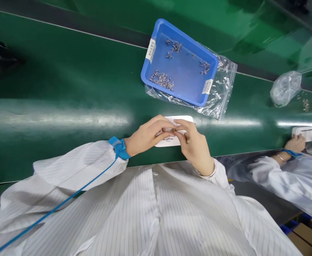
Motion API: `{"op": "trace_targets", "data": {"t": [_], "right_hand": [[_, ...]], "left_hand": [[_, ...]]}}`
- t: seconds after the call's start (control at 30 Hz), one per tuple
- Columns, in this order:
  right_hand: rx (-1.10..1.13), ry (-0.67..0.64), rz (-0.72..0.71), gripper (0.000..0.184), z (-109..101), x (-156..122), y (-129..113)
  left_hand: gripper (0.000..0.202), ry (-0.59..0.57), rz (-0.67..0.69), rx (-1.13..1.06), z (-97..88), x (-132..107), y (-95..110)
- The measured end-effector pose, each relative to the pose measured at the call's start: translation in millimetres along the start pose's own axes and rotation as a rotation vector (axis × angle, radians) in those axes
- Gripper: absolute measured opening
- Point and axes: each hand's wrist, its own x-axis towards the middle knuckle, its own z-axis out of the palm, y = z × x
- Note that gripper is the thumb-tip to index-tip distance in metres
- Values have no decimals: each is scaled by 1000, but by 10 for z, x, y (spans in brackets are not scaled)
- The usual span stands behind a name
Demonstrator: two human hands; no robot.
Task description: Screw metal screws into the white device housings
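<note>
Over a white rounded panel (184, 118) my two hands meet, fingertips close together. My left hand (152, 133), with a blue wrist strap (120, 147), is closed in a pinch. My right hand (194, 144), wearing a ring, pinches from the other side. Between the fingertips shows a small brownish metal part (173, 130), too small to name. Several small dark bits or slots (168, 139) show on the panel's near part. Much of the panel is hidden under the hands.
Beyond the hands, a blue tray (182, 97) with small metal pieces (161, 79) rests on a clear plastic bag (224, 96). Another plastic bag (286, 88) lies farther right. At the right edge a co-worker's hand (295, 143) is by another white panel (309, 134). The green table (65, 117) has a near edge close to my body.
</note>
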Motion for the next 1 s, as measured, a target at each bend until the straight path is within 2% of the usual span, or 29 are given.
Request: {"op": "trace_targets", "data": {"t": [0.13,0.33,0.57,0.83,0.9,1.0], "right_hand": [[52,28,30,33,-23,-9,-2],[3,-42,-23,35,-61,-38,-5],[97,25,-29,28,-1,-65,-1],[146,16,1,23,12,-71,20],[84,54,8,21,-5,-83,24],[-46,141,-25,13,-28,-118,54]], "left_hand": [[21,23,-82,-67,-43,29,-10],[22,-30,-180,-157,-81,65,-13],[22,-13,-181,-223,-97,109,41],[14,-202,-273,-456,-238,183,9],[16,-159,-301,-409,-267,182,2],[16,-41,-253,-155,-289,169,-21]]}}
